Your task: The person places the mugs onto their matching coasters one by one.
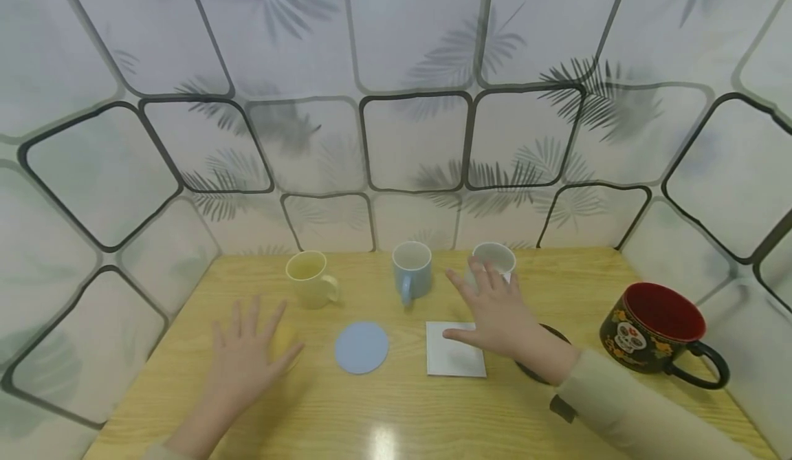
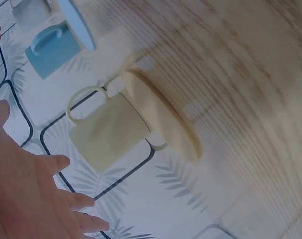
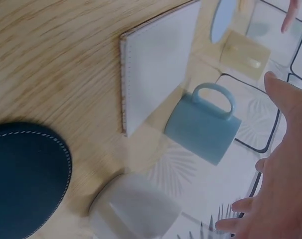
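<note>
My left hand (image 1: 241, 360) is spread over the table's left side, fingers straight, holding nothing; it partly hides a round yellow coaster (image 1: 284, 338). Behind it stands a pale yellow mug (image 1: 311, 282). My right hand (image 1: 495, 312), fingers spread, hovers over the right part and overlaps a white mug (image 1: 500, 257) in the head view. Below its thumb lies a square white coaster (image 1: 454, 357). A dark round coaster (image 3: 29, 174) with pale stitching is mostly hidden by my right forearm in the head view. Between the hands are a blue mug (image 1: 412, 274) and a round blue coaster (image 1: 361, 347).
A large black mug (image 1: 643, 343) with a skull pattern and red inside stands at the far right, handle toward the front right. Patterned wall covering (image 1: 414, 144) rises behind the wooden table (image 1: 346, 412) and along both sides.
</note>
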`<state>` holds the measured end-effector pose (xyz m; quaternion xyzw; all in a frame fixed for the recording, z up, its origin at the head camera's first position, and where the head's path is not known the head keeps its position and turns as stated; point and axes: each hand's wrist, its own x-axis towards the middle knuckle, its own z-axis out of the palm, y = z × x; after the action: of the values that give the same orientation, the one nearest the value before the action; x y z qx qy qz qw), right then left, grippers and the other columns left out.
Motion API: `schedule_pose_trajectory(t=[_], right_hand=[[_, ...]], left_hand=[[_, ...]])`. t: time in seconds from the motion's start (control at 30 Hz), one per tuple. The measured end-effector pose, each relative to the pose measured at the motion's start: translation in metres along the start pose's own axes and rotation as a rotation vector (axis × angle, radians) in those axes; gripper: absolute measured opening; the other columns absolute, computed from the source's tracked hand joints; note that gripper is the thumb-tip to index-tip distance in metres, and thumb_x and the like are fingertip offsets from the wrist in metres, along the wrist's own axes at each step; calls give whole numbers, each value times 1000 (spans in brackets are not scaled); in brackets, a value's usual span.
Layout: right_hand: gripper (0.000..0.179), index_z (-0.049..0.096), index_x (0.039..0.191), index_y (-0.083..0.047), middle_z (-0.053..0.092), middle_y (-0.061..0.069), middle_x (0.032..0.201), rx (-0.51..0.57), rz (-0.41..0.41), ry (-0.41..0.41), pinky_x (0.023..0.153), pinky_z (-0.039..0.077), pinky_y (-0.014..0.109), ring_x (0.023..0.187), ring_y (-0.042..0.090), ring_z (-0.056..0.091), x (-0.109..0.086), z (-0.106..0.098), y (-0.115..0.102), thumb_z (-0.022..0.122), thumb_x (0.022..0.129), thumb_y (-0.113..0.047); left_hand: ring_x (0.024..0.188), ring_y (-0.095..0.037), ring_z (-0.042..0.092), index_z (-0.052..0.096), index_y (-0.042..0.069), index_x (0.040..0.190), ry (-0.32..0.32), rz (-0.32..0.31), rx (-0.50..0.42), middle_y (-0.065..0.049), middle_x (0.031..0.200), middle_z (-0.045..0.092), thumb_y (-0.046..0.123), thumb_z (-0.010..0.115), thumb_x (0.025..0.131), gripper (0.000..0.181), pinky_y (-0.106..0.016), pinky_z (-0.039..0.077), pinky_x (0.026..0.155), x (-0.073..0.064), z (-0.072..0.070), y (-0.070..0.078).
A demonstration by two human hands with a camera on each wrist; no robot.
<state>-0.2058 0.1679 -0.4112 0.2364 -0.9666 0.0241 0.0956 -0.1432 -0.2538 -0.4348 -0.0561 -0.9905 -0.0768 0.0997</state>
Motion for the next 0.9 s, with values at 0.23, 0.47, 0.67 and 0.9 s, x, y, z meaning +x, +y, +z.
schedule_pose_trajectory(t=[0.23, 0.47, 0.67, 0.9], right_hand=[[105, 31, 168, -22, 25, 30, 171, 26, -18, -10, 112, 33, 87, 154, 58, 32, 11, 1, -15, 72, 86, -74], [105, 32, 168, -22, 24, 29, 172, 81, -22, -28, 114, 30, 87, 156, 57, 28, 24, -1, -32, 75, 86, -72], [104, 31, 168, -22, 23, 29, 172, 83, -30, -57, 115, 33, 84, 156, 56, 28, 39, -5, -45, 73, 87, -72], [105, 27, 170, -27, 17, 28, 174, 106, -53, -77, 115, 32, 85, 157, 56, 27, 54, -6, -59, 71, 87, -74]], left_hand=[[154, -67, 16, 40, 14, 164, 0, -17, -4, -36, 171, 19, 61, 60, 100, 82, -89, 11, 118, -6, -3, -7], [153, -67, 18, 39, 12, 163, -1, -22, -14, -37, 169, 20, 59, 60, 101, 81, -88, 12, 118, -11, -5, -13], [152, -67, 19, 39, 10, 163, -11, -28, -16, -39, 168, 22, 58, 60, 102, 81, -89, 14, 117, -11, -4, -20], [152, -68, 20, 39, 9, 163, -24, -37, -16, -39, 168, 21, 59, 58, 103, 81, -88, 14, 118, -13, -3, -28]])
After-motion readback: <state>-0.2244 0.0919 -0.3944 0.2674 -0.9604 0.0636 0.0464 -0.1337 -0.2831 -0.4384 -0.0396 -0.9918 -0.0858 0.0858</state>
